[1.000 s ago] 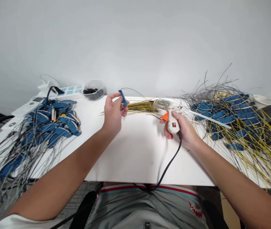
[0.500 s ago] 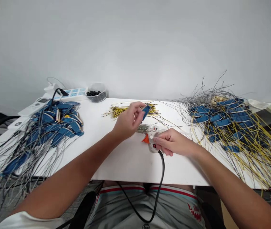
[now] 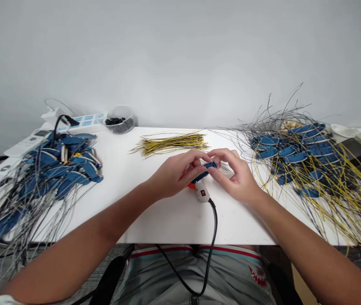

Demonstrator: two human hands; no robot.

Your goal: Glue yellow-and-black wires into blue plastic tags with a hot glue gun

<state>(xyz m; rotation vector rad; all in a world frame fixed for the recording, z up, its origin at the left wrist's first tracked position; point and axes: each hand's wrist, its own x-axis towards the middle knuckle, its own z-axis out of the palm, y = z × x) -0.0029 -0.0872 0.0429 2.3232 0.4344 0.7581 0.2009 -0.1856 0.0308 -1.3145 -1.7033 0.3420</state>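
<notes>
My left hand (image 3: pixel 176 173) pinches a small blue curved piece (image 3: pixel 211 164) over the middle of the table. At the other end of that piece, the thumb and fingertips of my right hand (image 3: pixel 237 176) close on it as well. Just below both hands a white hot glue gun (image 3: pixel 203 193) lies on the tabletop, its orange trigger partly showing and its front hidden behind the hands. A black cord (image 3: pixel 214 237) runs from its handle over the table edge. Behind the hands lies a bundle of yellow and black wires (image 3: pixel 174 143).
Blue pieces with grey wires (image 3: pixel 69 169) are heaped at left; others with yellow and black wires (image 3: pixel 314 156) at right. A clear round tub (image 3: pixel 126 125) of small black parts stands at the back beside a power strip (image 3: pixel 88 121). A wall rises behind the table.
My right hand has let go of the glue gun, now on the table, and taken hold of the blue piece. My left hand has brought the piece down and slightly right.
</notes>
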